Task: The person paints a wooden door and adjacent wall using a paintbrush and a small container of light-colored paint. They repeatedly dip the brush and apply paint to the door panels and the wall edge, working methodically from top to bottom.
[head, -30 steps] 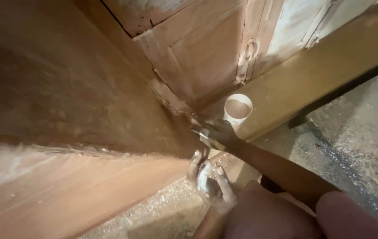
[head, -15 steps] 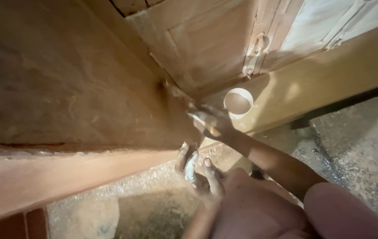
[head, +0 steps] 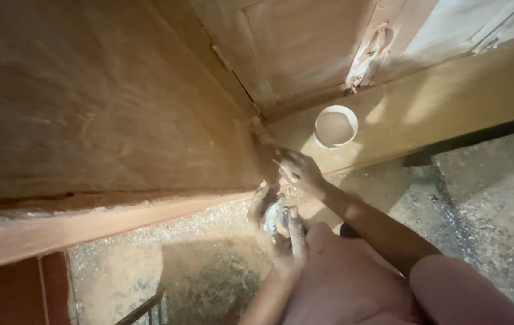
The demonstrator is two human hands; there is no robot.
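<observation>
the small flat tool (head: 283,170) in my right hand (head: 302,173) is the centre of things: a thin, pale blade-like strip, its tip pressed against the lower corner of the big wooden panel (head: 106,114), just where that panel meets the door frame. my right fingers are clenched around its near end, thumb on top, forearm stretched out across the picture from my knee

a little lower and closer to me, my left hand (head: 278,225) is cupped palm up around a small greyish lump (head: 274,215) with a dull shine; the fingers curl round it and are smeared with the same stuff. i cannot tell exactly what the lump is, only that i am grasping it and that it sits just beside the working corner, below my right hand

beyond my right hand, a small white tub (head: 336,126) stands on the pale wooden board (head: 449,114), open, filled with a brownish paste, near but apart from my fingers

behind it rises a panelled wooden door (head: 305,48) with a worn metal latch (head: 368,51). under everything lies a dusty, gritty floor (head: 479,204), and my bare knees (head: 353,283) fill the bottom edge
</observation>
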